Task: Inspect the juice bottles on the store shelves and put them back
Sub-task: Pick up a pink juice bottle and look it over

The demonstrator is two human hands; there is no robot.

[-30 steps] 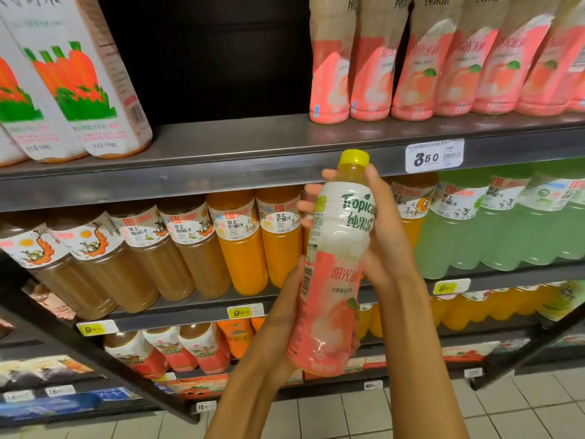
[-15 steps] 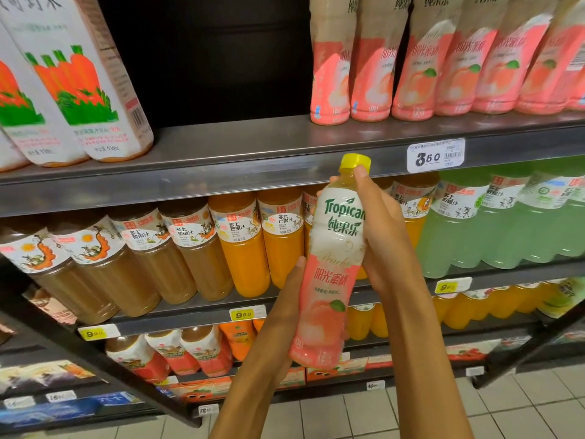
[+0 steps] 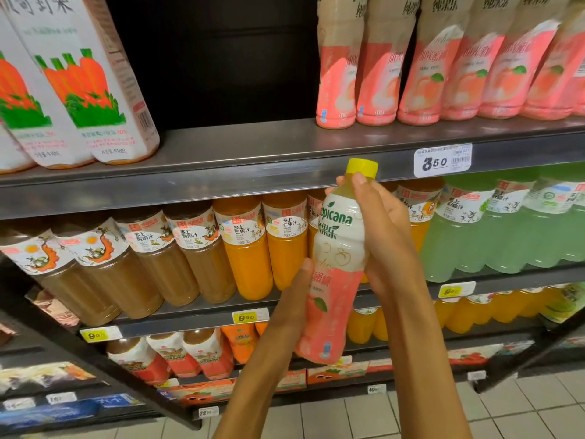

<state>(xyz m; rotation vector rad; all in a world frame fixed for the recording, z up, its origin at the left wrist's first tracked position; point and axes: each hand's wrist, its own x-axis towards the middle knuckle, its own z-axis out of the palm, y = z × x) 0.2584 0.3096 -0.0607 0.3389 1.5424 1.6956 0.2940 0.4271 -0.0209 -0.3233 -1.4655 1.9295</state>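
I hold a peach juice bottle (image 3: 336,267) with a yellow cap and a white and pink label in front of the shelves. It is nearly upright and leans a little to the right. My right hand (image 3: 384,236) grips its upper half from the right, one finger up by the neck under the cap. My left hand (image 3: 292,307) holds the lower half from the left, thumb along the label's edge. A row of the same peach bottles (image 3: 443,64) stands on the top shelf (image 3: 253,153) at the right.
Carrot juice cartons (image 3: 79,80) stand at the top shelf's left, with a dark gap between them and the peach row. Brown, orange (image 3: 250,248) and green (image 3: 506,226) bottles fill the middle shelf. Lower shelves carry smaller bottles. Tiled floor lies below.
The bottle has turned in my hands, so more of the label's right part faces me. It has shifted slightly right, and my right hand's finger moved up to the neck.
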